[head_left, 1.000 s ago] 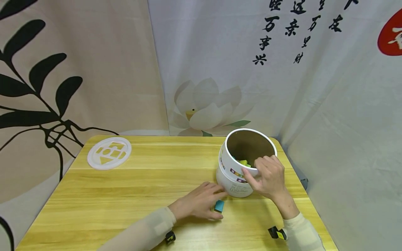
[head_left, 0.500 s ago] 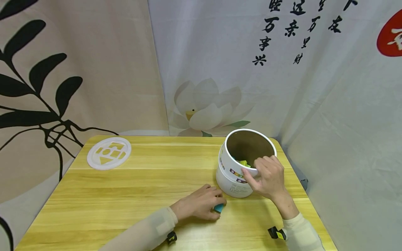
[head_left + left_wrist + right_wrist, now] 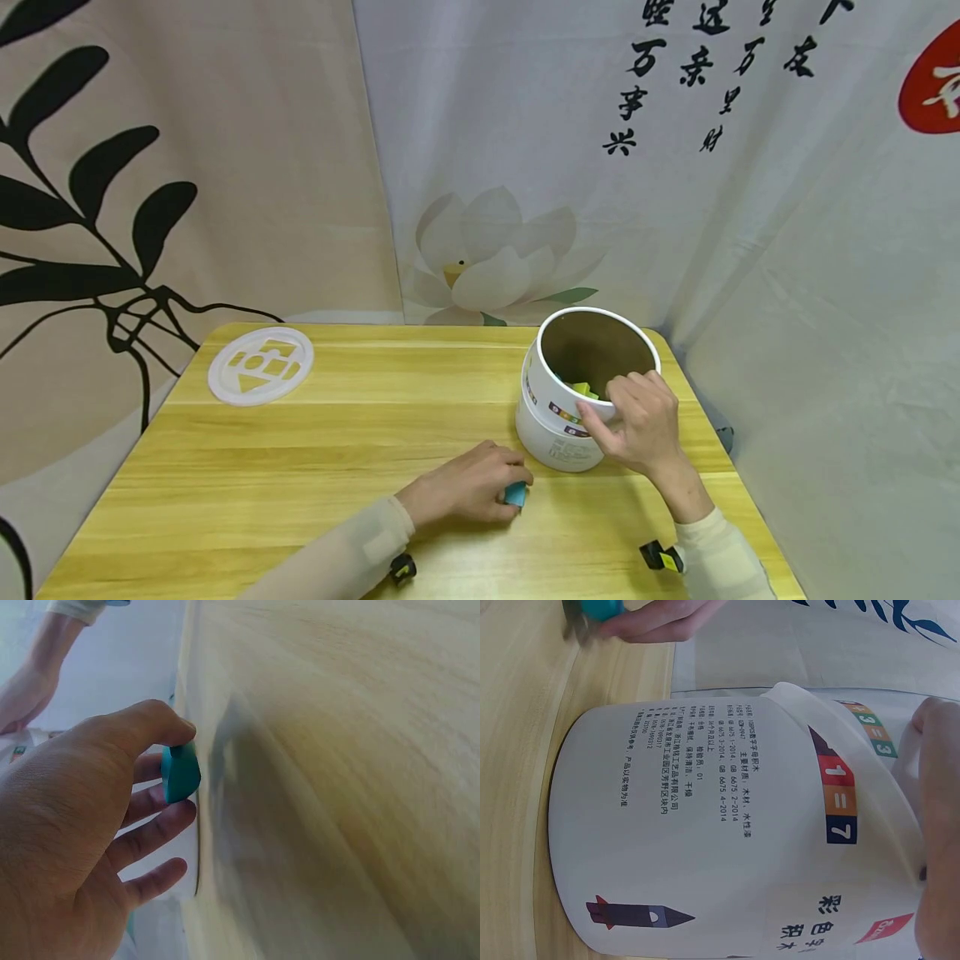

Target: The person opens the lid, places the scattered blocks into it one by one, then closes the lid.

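Note:
Between thumb and fingers of my left hand [image 3: 474,483], a small teal toy block [image 3: 515,494] is pinched, just in front of the bucket. The left wrist view shows the thumb on one edge of the block [image 3: 181,774] and fingertips at its other side, low beside the wooden surface. A white cylindrical toy-block bucket [image 3: 564,450] with printed labels stands at the right. My right hand [image 3: 643,421] grips its near right rim, thumb on the outside and the other fingers over the edge. Yellow-green blocks [image 3: 582,389] show inside the bucket; the rest of its contents are hidden.
At the table's far left lies a white disc [image 3: 217,382] with cut-out shapes. The wooden table [image 3: 315,475] ends at a printed cloth backdrop [image 3: 480,108] behind and at the right. Small black camera mounts [image 3: 662,557] sit at the wrists.
My left hand has gone from spread around the teal block to pinching it, and has drawn it slightly left. The right hand and bucket stay in place.

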`<move>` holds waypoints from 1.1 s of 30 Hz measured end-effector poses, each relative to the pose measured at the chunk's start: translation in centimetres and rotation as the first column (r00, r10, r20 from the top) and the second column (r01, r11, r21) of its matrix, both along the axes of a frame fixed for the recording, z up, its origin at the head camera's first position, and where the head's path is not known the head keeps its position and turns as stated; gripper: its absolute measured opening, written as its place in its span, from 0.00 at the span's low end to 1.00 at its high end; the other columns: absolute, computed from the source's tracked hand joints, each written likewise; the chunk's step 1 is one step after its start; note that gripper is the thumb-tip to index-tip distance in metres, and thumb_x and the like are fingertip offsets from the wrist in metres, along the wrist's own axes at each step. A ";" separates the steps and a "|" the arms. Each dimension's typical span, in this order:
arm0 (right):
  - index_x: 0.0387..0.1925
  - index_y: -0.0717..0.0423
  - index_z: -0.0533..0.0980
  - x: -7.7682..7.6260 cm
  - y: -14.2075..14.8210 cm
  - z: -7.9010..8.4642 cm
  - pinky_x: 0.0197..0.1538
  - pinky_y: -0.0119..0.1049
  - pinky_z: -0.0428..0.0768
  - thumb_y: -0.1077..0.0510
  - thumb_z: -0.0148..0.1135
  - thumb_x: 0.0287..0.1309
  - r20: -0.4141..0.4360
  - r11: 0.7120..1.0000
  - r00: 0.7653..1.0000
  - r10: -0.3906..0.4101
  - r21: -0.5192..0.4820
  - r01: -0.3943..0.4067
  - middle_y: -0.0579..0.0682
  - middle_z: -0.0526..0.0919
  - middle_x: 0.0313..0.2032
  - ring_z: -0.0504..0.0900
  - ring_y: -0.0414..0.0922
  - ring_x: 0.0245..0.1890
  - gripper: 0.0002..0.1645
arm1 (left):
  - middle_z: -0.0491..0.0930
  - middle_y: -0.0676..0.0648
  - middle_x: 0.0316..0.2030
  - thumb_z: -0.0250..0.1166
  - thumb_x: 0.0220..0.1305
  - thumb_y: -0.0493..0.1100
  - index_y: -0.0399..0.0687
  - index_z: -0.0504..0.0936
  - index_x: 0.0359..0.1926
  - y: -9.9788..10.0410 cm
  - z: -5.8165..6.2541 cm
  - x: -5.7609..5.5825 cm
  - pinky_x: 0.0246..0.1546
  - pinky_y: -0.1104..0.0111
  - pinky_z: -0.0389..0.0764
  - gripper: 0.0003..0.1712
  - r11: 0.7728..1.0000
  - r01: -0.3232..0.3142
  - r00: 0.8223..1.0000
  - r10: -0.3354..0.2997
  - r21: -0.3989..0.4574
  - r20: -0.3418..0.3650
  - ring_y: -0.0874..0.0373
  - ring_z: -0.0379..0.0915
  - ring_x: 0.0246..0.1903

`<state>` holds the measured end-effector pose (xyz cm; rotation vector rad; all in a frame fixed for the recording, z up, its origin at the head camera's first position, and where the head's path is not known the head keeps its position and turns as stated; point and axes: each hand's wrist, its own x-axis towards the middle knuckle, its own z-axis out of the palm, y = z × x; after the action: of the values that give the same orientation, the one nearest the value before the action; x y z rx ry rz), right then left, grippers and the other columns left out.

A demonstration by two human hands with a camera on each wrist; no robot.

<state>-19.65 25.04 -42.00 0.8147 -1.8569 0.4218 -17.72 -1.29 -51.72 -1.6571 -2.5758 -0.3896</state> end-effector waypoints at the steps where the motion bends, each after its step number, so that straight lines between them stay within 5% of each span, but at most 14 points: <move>1: 0.11 0.51 0.59 0.0 0.0 0.0 0.20 0.38 0.53 0.42 0.61 0.55 -0.001 1.000 1.000 0.000 -0.001 0.000 0.39 0.55 0.11 0.53 0.39 0.14 0.29 | 0.78 0.59 0.36 0.72 0.57 0.53 0.54 0.87 0.46 -0.2 0.1 0.0 0.40 0.72 0.73 0.17 1.000 -0.005 1.000 0.005 0.010 0.005 0.70 0.67 0.31; 11: 0.11 0.51 0.59 0.0 0.0 0.0 0.19 0.38 0.52 0.43 0.61 0.54 -0.005 1.000 1.000 0.001 -0.006 -0.001 0.38 0.54 0.11 0.53 0.39 0.14 0.29 | 0.79 0.58 0.36 0.73 0.57 0.51 0.50 0.88 0.48 -2.9 2.9 -0.9 0.38 0.72 0.76 0.19 0.988 -0.032 0.999 0.035 0.148 -0.016 0.68 0.70 0.33; 23: 0.11 0.51 0.59 0.0 -0.1 0.1 0.19 0.38 0.52 0.43 0.61 0.55 -0.011 1.000 1.000 0.005 -0.003 -0.005 0.39 0.54 0.11 0.52 0.39 0.14 0.29 | 0.81 0.56 0.38 0.70 0.59 0.45 0.46 0.87 0.48 -4.0 9.2 -3.7 0.41 0.71 0.79 0.17 0.941 -0.033 0.997 0.055 0.336 -0.055 0.67 0.72 0.36; 33: 0.11 0.51 0.59 0.0 -0.1 0.1 0.19 0.38 0.52 0.43 0.61 0.54 -0.004 1.000 1.000 0.004 -0.004 -0.004 0.39 0.55 0.11 0.53 0.39 0.14 0.29 | 0.82 0.53 0.39 0.69 0.61 0.46 0.40 0.88 0.50 -2.8 14.8 -5.5 0.40 0.72 0.79 0.19 0.921 0.005 0.994 0.037 0.390 -0.099 0.66 0.73 0.36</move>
<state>-19.60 24.96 -41.87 0.8165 -1.8504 0.4263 -23.21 -4.05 -36.91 -1.4696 -2.2460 -0.7384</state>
